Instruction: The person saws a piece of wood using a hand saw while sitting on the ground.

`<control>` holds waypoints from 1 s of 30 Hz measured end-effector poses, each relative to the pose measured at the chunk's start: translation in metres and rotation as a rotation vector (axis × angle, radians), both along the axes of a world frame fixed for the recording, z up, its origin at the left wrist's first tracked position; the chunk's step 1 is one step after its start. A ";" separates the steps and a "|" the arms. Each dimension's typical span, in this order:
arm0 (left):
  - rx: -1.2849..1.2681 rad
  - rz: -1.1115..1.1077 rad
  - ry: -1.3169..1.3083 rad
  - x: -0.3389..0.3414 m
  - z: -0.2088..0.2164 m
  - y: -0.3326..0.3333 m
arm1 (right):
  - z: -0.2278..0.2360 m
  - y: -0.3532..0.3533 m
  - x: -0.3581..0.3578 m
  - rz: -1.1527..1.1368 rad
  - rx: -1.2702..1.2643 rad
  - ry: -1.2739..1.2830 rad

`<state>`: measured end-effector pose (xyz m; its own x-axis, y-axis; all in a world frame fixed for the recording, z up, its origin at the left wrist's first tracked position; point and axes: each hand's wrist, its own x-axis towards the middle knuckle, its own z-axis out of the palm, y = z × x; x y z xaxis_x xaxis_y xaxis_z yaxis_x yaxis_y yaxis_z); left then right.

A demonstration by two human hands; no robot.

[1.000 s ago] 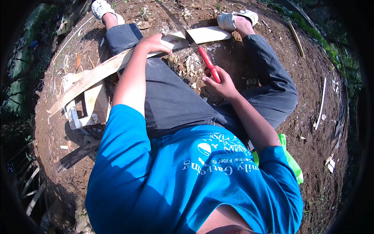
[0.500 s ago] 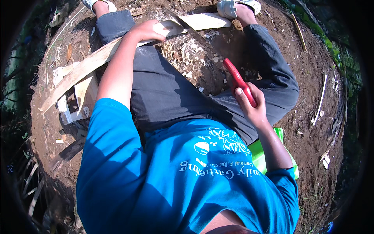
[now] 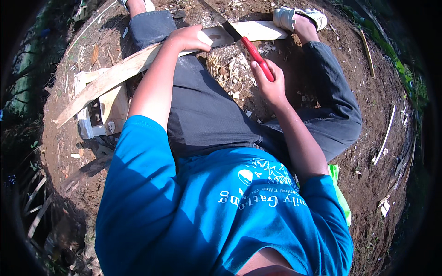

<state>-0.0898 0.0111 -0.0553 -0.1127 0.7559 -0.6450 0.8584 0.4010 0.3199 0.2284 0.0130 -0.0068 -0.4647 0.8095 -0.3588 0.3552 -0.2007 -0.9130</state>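
A long pale wooden plank (image 3: 131,64) lies slantwise across my left leg, its far right end against my right shoe. My left hand (image 3: 189,38) grips the plank's edge near its middle, thumb toward me. To the right of it, my right hand (image 3: 269,80) is wrapped round the red handle of a handsaw (image 3: 232,32). The dark blade crosses the plank between my left hand and my right shoe, its tip running off past the top edge. Whether the teeth have cut into the wood cannot be made out.
At left, a small wooden frame (image 3: 113,108) stands under the plank's near end. Wood chips (image 3: 235,69) litter the brown soil between my legs. Thin sticks (image 3: 386,133) lie at right, and a bright green cloth or bag (image 3: 340,193) is beside my right hip.
My right hand has pushed the saw forward and to the left, bringing the handle close to the plank. The left hand keeps its hold. The whole view has shifted slightly.
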 end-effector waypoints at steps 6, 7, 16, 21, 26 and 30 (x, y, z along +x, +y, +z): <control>-0.067 -0.003 0.000 0.005 0.012 0.009 | -0.086 -0.034 0.043 0.203 0.194 0.086; -0.072 0.003 -0.009 0.003 0.013 0.008 | -0.086 -0.033 0.044 0.230 0.144 0.067; -0.058 0.002 0.005 0.004 0.011 0.008 | 0.059 0.043 0.001 0.280 -0.046 -0.189; -0.096 -0.029 0.034 0.006 0.023 0.009 | 0.067 0.052 -0.035 0.147 0.143 0.044; -0.078 -0.062 -0.059 -0.004 -0.003 0.010 | 0.039 0.026 -0.007 -0.012 -0.028 0.162; -0.031 -0.018 -0.036 -0.010 -0.006 0.006 | 0.024 0.003 0.030 -0.098 -0.047 0.147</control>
